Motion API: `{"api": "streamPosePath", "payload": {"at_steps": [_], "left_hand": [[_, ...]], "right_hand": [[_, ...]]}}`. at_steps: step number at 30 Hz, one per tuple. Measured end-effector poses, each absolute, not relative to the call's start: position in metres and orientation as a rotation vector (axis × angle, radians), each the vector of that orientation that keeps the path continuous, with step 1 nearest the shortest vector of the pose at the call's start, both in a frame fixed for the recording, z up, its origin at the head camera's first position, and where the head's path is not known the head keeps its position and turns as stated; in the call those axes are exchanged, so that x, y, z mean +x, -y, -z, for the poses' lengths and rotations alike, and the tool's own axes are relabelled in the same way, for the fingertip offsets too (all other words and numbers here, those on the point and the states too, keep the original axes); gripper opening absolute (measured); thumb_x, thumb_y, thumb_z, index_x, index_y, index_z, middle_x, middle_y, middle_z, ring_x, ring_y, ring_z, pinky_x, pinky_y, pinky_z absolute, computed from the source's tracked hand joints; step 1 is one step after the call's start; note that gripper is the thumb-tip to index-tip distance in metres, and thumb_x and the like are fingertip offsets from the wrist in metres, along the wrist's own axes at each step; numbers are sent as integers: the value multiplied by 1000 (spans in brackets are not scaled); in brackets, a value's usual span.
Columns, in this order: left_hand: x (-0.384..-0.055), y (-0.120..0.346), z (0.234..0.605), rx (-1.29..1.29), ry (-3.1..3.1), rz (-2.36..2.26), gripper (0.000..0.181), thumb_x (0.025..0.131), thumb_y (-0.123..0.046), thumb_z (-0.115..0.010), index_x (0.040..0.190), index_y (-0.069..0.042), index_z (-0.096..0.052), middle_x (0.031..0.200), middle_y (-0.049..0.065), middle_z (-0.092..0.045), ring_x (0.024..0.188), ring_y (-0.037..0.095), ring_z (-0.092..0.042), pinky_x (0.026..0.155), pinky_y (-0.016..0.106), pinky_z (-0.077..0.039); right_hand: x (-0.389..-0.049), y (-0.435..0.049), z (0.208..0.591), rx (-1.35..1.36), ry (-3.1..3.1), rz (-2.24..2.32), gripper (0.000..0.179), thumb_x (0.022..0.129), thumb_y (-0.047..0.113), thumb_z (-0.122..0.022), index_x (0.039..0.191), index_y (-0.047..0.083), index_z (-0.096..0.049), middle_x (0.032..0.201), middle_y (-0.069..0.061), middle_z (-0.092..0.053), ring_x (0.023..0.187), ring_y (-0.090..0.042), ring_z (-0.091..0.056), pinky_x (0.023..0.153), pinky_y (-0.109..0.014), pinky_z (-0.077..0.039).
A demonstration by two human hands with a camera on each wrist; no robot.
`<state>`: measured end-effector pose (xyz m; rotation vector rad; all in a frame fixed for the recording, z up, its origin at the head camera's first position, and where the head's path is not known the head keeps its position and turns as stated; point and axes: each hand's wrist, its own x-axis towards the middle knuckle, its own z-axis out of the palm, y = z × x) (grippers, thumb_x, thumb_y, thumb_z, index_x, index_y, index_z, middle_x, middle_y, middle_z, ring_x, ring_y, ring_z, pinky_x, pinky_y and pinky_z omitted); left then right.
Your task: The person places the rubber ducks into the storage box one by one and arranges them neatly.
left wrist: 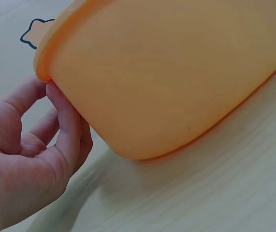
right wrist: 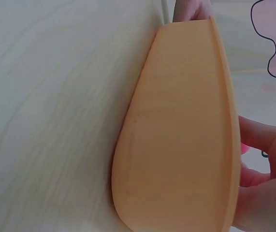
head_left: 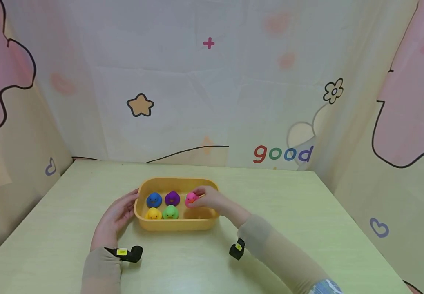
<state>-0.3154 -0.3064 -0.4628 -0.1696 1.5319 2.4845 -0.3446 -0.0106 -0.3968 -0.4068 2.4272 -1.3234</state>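
In the head view a yellow-orange plastic bin [head_left: 197, 225] sits on the table. My left hand [head_left: 118, 214] rests at its left end, and in the left wrist view the fingertips [left wrist: 55, 89] touch the outside just under the rim. Reaching over the bin's right end, my right hand [head_left: 210, 199] pinches a pink toy duck [head_left: 191, 199] inside it. Fingers hide part of that duck. Beside it lie a purple duck [head_left: 172, 198] and a blue duck [head_left: 154, 200] at the back, with a green duck [head_left: 170, 212] and a yellow duck [head_left: 153, 214] in front.
The pale wood-grain table [head_left: 285, 228] extends around the bin on all sides. Behind it hangs a printed curtain [head_left: 182, 126], with further curtains at left and right. Each wrist wears a small black camera, such as the left wrist camera [head_left: 132, 254].
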Motion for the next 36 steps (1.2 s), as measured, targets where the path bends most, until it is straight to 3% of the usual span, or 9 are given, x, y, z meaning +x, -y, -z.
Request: {"api": "streamPosePath", "payload": {"at_steps": [4, 11, 17, 26, 34, 36], "left_hand": [[-315, 306, 463, -169, -1529, -2488, 67, 102, -19, -52, 157, -6, -15, 98, -15, -69, 96, -2, -63, 86, 15, -52], [-315, 306, 463, -183, -1532, -2490, 68, 102, -19, -53, 157, -6, -15, 98, -15, -69, 96, -1, -64, 86, 15, -52], [-314, 306, 462, -181, -1533, -2485, 69, 102, -19, -53, 157, -6, -14, 100, -14, -68, 97, -1, -62, 87, 15, -52], [-312, 305, 460, -194, -1537, -2481, 68, 102, -20, -54, 157, -7, -17, 99, -15, -68, 97, 0, -63, 87, 15, -52], [-313, 309, 461, -183, -1516, -2495, 69, 102, -18, -53, 157, -5, -14, 97, -15, -70, 95, -1, -63, 87, 15, -52], [-314, 310, 462, -176, -1514, -2498, 61, 102, -18, -53, 155, -12, -25, 98, -15, -70, 96, -1, -63, 87, 15, -52]], "right_hand": [[-343, 15, 401, -382, -2465, 1273, 41, 79, 8, -79, 117, -2, -64, 118, -16, -62, 105, -25, -57, 93, -35, -51], [-340, 19, 405, -374, -2490, 1171, 38, 78, 12, -81, 110, 0, -65, 105, -11, -64, 95, -21, -56, 85, -28, -52], [-338, 24, 409, -357, -2540, 1088, 37, 80, 9, -79, 113, -1, -65, 110, -12, -64, 99, -23, -55, 93, -36, -50], [-339, 30, 416, -382, -2674, 901, 27, 78, -1, -77, 102, 3, -67, 109, -14, -66, 100, -25, -55, 96, -41, -47], [-337, 31, 414, -463, -2713, 795, 25, 78, -12, -64, 98, 2, -66, 95, -9, -64, 87, -19, -50, 77, -28, -45], [-336, 32, 413, -479, -2713, 787, 24, 78, -13, -63, 97, 2, -67, 93, -9, -64, 85, -19, -49, 74, -26, -43]]}}
